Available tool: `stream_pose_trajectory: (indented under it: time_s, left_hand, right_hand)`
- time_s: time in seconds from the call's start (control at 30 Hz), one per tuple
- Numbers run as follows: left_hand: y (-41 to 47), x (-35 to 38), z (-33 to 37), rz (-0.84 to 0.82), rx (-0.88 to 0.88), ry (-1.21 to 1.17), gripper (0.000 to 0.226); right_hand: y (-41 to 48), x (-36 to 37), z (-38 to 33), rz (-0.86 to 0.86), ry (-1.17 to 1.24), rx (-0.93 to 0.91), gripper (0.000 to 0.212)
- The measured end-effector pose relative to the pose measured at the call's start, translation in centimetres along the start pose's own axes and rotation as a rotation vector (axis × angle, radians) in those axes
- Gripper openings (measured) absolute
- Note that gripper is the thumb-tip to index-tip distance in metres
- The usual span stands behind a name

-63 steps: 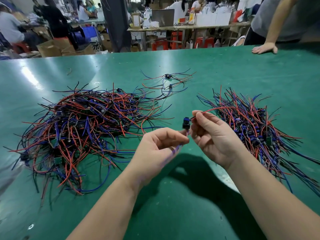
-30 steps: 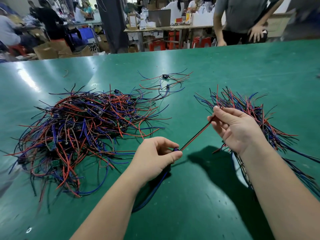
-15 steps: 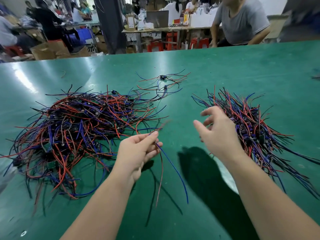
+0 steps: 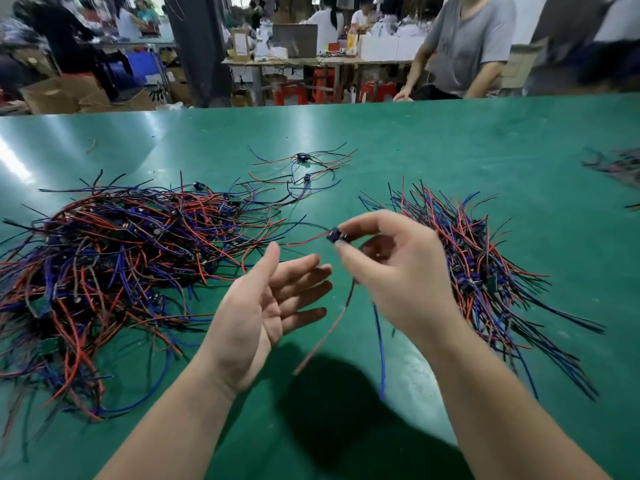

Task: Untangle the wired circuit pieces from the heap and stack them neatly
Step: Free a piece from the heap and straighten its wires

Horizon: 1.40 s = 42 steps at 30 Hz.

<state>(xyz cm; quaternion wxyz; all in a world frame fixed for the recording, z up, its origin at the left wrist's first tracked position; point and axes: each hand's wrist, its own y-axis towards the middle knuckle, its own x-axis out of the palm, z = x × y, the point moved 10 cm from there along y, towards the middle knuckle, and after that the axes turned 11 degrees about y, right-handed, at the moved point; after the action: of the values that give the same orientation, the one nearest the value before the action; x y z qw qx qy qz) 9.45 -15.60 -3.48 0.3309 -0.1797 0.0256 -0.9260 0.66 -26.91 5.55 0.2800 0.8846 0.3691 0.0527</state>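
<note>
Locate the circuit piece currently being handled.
Head view, centre: the circuit piece is pinched by the right hand above the table, between the tangled heap on the left and the neat stack on the right, just past the open left hand.

No text, number, brand or sign can be read. The pale label on the small brown cardboard box [image 4: 240, 43] on the far workbench is too blurred to make out. So is the faint dark print on the chest of the grey short-sleeved T-shirt [image 4: 467, 36] worn by the person at the far edge of the green surface [image 4: 450, 140].
</note>
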Motion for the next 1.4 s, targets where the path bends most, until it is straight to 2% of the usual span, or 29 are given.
stream_pose_trajectory:
  time_s: [0.1, 0.17, 0.2, 0.27, 0.33, 0.4, 0.43, 0.5, 0.67, 0.77, 0.8, 0.87, 0.93, 1.0, 1.07, 1.13, 1.2, 1.27, 1.33, 1.4]
  left_hand:
    - [0.2, -0.8, 0.2, 0.049, 0.023, 0.052, 0.064]
    - [0.3, -1.7, 0.5, 0.108, 0.051, 0.102, 0.059]
    - [0.4, -2.2, 0.7, 0.14, 0.068, 0.135, 0.054]
    - [0.4, -3.0, 1.1, 0.215, 0.102, 0.249, 0.036]
    - [0.2, -3.8, 1.5, 0.311, 0.15, 0.416, 0.023]
    - [-0.1, -4.1, 2.0, 0.385, 0.226, 0.603, 0.018]
    - [-0.3, -3.9, 2.4, 0.405, 0.278, 0.716, 0.018]
    - [-0.8, -3.1, 3.0, 0.421, 0.374, 0.942, 0.019]
    - [-1.8, -2.1, 4.4, 0.482, 0.491, 1.175, 0.016]
    - [-2.4, -2.6, 5.4, 0.627, 0.476, 1.436, 0.02]
    - [-2.5, -3.2, 5.5, 0.68, 0.404, 1.557, 0.026]
    - [-2.2, -5.3, 4.7, 0.71, 0.113, 1.753, 0.041]
    - [-2.3, -7.3, 3.7, 0.672, -0.151, 1.829, 0.049]
    - [-2.2, -8.1, 3.4, 0.645, -0.213, 1.857, 0.048]
    - [-1.8, -8.1, 3.1, 0.602, -0.199, 1.852, 0.044]
    - [-1.4, -8.1, 2.7, 0.55, -0.184, 1.825, 0.038]
    - [-1.0, -7.9, 2.5, 0.514, -0.141, 1.794, 0.029]
    - [-0.6, -7.5, 2.4, 0.462, -0.089, 1.767, 0.021]
    - [-0.3, -6.9, 2.2, 0.396, -0.048, 1.776, 0.025]
    - [-0.2, -6.4, 1.9, 0.344, -0.02, 1.805, 0.038]
  right_hand:
    - [1.0, -5.1, -3.9, 0.202, -0.22, -0.296, 0.006]
    - [1.7, -8.8, -3.6, 0.307, -0.377, -0.267, 0.009]
    - [2.1, -10.5, -2.5, 0.328, -0.462, -0.173, 0.011]
    - [2.3, -13.6, 1.3, 0.315, -0.632, 0.124, 0.012]
    - [1.5, -16.1, 5.5, 0.234, -0.745, 0.46, 0.008]
    - [-0.2, -17.0, 8.6, 0.125, -0.737, 0.746, 0.011]
    - [-0.9, -17.2, 9.3, 0.094, -0.731, 0.826, 0.013]
    - [-1.2, -17.6, 9.6, 0.085, -0.78, 0.865, 0.017]
    - [-1.0, -18.7, 9.1, 0.176, -0.818, 0.815, 0.018]
    - [-1.1, -18.4, 9.7, 0.119, -0.828, 0.846, 0.018]
    - [-1.3, -18.3, 10.0, 0.087, -0.845, 0.87, 0.02]
    - [-1.0, -17.8, 10.0, 0.059, -0.919, 0.853, 0.023]
    - [0.3, -16.3, 8.2, 0.114, -0.982, 0.68, 0.019]
    - [1.6, -12.4, 5.7, 0.134, -0.913, 0.416, 0.013]
    - [1.9, -6.8, 3.7, 0.016, -0.748, 0.208, 0.01]
    - [0.8, -0.6, 3.0, -0.242, -0.611, 0.104, 0.009]
    - [-1.6, 4.5, 3.8, -0.523, -0.538, 0.116, 0.014]
    - [-3.8, 7.6, 5.1, -0.708, -0.492, 0.159, 0.018]
    - [-4.9, 9.0, 6.2, -0.781, -0.495, 0.182, 0.017]
    - [-4.8, 9.0, 6.9, -0.773, -0.527, 0.201, 0.012]
